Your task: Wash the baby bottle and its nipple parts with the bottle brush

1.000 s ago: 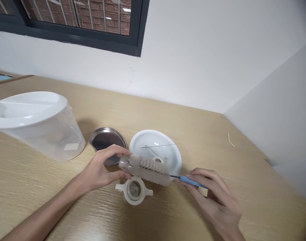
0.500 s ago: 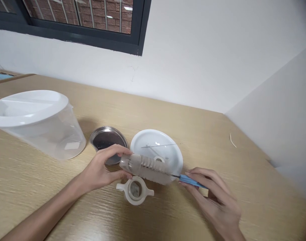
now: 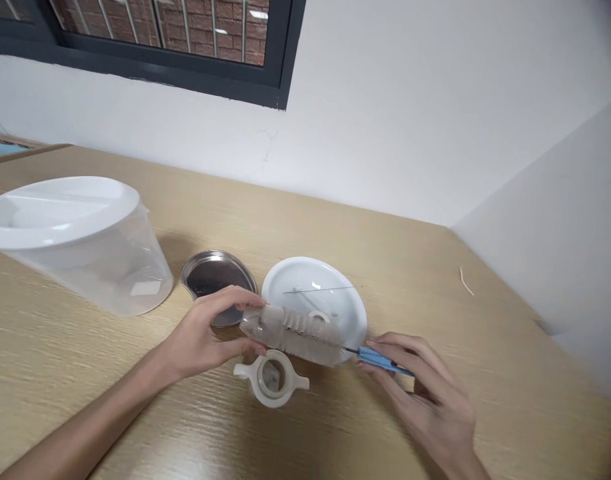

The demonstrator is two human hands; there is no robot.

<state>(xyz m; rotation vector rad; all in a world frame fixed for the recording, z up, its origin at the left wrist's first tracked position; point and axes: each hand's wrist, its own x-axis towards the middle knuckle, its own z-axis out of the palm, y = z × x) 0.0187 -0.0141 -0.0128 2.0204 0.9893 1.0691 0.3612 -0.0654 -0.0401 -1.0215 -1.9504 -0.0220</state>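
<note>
My left hand point(image 3: 208, 337) is closed, thumb and fingers pinching a small clear plastic bottle point(image 3: 254, 325) that lies on its side above the table. My right hand point(image 3: 425, 393) grips the blue handle of a bottle brush point(image 3: 383, 360). Its white bristles point(image 3: 313, 337) line up with the bottle; how far they reach inside it I cannot tell. Just below stands a whitish cup-like piece with two side handles point(image 3: 272, 379). Behind the brush is a white oval bowl point(image 3: 353, 310), holding a white ring point(image 3: 319, 317) and a thin rod point(image 3: 320, 289).
A shiny metal dish point(image 3: 218, 255) sits behind my left hand, partly covered by it. Farther left stands a large translucent container with a white lid point(image 3: 150, 267). A thin pale strip point(image 3: 465, 281) lies on the wooden table point(image 3: 405, 253) at right. A white wall and window point(image 3: 225, 83) rise behind.
The view has shifted slightly. My right hand and the brush have moved a little left toward the bottle. Both hands keep their holds.
</note>
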